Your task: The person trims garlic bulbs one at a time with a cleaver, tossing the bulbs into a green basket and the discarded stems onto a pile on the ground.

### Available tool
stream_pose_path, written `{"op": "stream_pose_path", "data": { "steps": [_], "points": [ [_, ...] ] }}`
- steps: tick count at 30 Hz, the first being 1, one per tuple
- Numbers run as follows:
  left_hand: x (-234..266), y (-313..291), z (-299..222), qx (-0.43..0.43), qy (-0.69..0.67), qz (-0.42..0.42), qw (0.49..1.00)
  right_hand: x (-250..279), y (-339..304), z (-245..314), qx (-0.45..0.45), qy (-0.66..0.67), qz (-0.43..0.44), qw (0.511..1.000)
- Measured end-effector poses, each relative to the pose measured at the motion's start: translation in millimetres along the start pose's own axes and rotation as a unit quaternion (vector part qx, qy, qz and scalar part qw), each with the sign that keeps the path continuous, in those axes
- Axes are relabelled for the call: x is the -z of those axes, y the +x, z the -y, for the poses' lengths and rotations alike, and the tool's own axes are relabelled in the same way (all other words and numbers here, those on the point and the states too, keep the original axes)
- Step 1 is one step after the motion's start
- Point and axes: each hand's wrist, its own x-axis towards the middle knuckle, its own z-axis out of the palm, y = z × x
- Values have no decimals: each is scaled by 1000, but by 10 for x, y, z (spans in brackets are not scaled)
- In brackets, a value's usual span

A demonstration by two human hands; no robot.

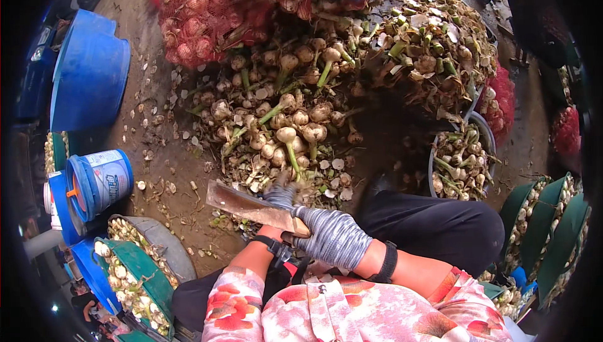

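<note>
My right hand (333, 235), in a grey knitted glove, is wrapped round the wooden handle of a broad-bladed knife (242, 204). The blade points left and crosses in front of my left hand (281, 195), which is also gloved. Blur and the blade hide the left fingers, so whether they hold anything is unclear. Just beyond them lies a pale garlic bulb (286, 135), its green stem running down toward that hand. A loose heap of garlic (301, 116) with roots and cut stems spreads on the ground ahead of me.
Red net sacks (201, 15) of garlic stand behind the heap. At right are a heaped mound of stem trimmings (433, 40) and a grey tub (490, 135) of garlic. Blue tubs (91, 72), a blue bucket (103, 182) and a green basket (141, 273) line the left.
</note>
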Motion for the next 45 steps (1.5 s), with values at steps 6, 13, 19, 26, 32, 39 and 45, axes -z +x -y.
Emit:
{"op": "stream_pose_path", "data": {
  "steps": [6, 13, 19, 26, 32, 39, 45],
  "points": [
    [849, 810, -169, 200, -43, -125, 971, -7, 15, -9, 10, -22, -15, 1000],
    [693, 1395, -271, 244, 96, 51, 964, -18, 54, -20, 15, -13, -93, 995],
    [155, 977, 841, 180, -572, -59, 798, -77, 155, -65, 28, -53, -159, 985],
    [890, -54, 474, -60, -598, -16, 799, -10, 121, -234, 64, -216, -166, 960],
    [726, -856, 539, -107, -274, -198, 935, -298, -106, 5, 118, -307, -66, 942],
    [297, -1178, 696, -77, -318, -159, 931, -458, -325, 78, 203, -322, -101, 919],
    [646, -1438, 428, -97, -225, -206, 947, -585, -361, -11, 193, -312, -74, 927]
  ]
}}
